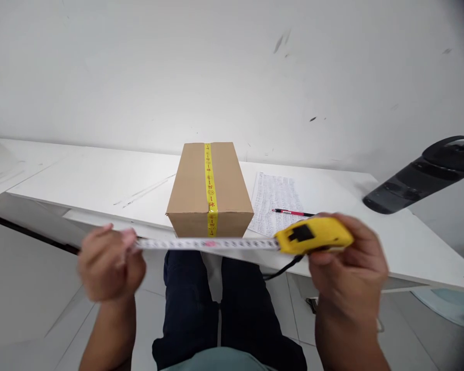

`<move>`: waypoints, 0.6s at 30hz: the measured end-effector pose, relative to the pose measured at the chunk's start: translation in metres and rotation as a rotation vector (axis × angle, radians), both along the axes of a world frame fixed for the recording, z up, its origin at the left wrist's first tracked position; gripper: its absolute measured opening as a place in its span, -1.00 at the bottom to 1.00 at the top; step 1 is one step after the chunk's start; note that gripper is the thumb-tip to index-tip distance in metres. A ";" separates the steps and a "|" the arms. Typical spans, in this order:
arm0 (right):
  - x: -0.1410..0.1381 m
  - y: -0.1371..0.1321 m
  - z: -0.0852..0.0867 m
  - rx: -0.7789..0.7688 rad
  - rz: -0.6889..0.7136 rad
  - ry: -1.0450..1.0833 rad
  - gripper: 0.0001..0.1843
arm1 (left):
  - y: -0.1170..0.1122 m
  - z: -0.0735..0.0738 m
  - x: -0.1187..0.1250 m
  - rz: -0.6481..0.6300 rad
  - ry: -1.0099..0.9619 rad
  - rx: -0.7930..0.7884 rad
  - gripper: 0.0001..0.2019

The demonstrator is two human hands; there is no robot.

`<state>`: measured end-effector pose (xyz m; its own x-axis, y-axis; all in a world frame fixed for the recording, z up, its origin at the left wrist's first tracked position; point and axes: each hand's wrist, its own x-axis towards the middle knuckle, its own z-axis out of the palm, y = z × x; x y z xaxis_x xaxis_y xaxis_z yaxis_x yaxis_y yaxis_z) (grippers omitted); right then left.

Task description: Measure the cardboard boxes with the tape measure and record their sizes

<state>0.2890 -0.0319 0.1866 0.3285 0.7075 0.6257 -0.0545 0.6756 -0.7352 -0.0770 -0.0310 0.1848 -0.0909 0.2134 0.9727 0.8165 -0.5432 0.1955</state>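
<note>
Nearest, the hem of a teal shirt [218,359] and dark trousers [193,304] are seen, with a floor [149,322] of pale tiles below them. At the lower right, part of a pale blue-green rounded object [450,308] is shown, too little to be identified.

Above the legs, a yellow tape measure [313,235] is gripped in the right hand [348,263], its black strap [284,268] left hanging. Its white measuring strip [185,244] is drawn out straight, and its far end is pinched in the closed fingers of the left hand [110,265], which is blurred. The strip is held level across the near side of the box; whether the two are touching cannot be told.

Beyond, the white table [139,180] is marked by dark scuffs on its left part and crossed by a seam farther left. On it is set a closed cardboard box [191,180], sealed along the middle with printed yellow tape [210,170]. Beside it, a sheet covered in writing [272,190] is crossed by a red-and-black pen [294,212]. A dark bottle [417,180] is placed farther right.

Behind, the table is backed by a white wall [158,67], smudged and chipped in places.
</note>
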 end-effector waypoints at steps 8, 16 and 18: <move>0.000 0.060 0.007 0.005 -0.053 -0.033 -0.45 | 0.077 0.014 -0.026 -0.194 -0.324 -0.074 -0.82; -0.020 0.058 0.005 -0.003 0.034 -0.276 -0.43 | 0.055 0.000 0.020 -0.424 0.083 -0.335 -0.53; -0.018 0.060 0.008 -0.024 0.049 -0.266 -0.42 | 0.055 0.002 0.021 -0.360 0.131 -0.314 -0.57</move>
<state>0.2709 0.0285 0.1943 0.1200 0.7344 0.6681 0.1107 0.6588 -0.7441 -0.0557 0.0242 0.1873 0.1616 0.4937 0.8545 0.6165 -0.7266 0.3032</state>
